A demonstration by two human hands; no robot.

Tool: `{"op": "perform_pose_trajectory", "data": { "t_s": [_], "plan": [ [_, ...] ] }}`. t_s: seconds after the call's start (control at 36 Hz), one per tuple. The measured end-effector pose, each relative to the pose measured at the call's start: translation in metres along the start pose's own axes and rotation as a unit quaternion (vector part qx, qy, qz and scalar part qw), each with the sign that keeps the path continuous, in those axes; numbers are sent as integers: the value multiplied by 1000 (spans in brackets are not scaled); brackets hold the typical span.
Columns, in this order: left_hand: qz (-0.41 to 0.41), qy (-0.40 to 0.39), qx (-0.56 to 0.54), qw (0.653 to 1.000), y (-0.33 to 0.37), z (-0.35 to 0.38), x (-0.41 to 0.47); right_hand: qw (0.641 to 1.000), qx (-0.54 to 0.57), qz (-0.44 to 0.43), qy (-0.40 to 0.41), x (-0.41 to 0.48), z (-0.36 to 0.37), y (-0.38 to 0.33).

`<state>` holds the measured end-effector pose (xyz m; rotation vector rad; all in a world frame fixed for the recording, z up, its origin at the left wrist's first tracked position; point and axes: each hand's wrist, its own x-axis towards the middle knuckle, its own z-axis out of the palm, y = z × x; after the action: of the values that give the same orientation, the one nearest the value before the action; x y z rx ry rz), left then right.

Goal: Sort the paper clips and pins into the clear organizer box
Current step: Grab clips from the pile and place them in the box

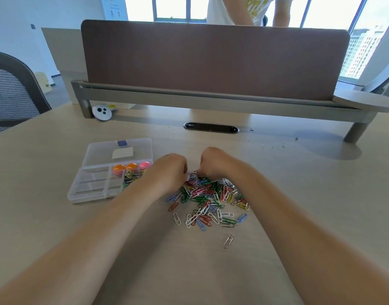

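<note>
Left hand (170, 169): fingers curled downward, tips sunk into the far edge of the heap, just beside the box's right end.
Right hand (212, 161): curled the same way, knuckles facing the left hand and nearly touching it; a silver loop of wire shows between the two.
Hold: the fingertips are hidden under the knuckles, so I cannot tell whether either hand has a clip pinched or both are teasing a tangle apart.
Paper clips (207, 198): a loose heap of mixed colours on the desk (57, 227) between the forearms, thinning toward the wearer; one stray clip (228, 241) lies apart.
Handling: probably light, springy wire with a slick coating. Clips hook into each other, so lifting one may drag a chain. Best pinched singly across the flat loops, from the heap's edge.
Organizer box (94, 190): open, left of the heap, lid (121, 150) laid back; its left compartments look unfilled.
Pins (125, 167): round orange and pink heads in the far row, with binder clips (132, 177) in the cell nearer the wearer.
</note>
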<state>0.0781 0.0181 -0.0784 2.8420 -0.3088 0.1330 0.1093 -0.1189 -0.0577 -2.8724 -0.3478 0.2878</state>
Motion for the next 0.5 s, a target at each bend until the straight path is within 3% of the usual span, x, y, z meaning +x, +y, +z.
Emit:
{"op": "perform_pose_trajectory", "data": {
  "t_s": [0.5],
  "plan": [
    [6, 47, -51, 998, 0, -12, -10, 999, 35, -7, 18, -10, -4, 1]
  ]
}}
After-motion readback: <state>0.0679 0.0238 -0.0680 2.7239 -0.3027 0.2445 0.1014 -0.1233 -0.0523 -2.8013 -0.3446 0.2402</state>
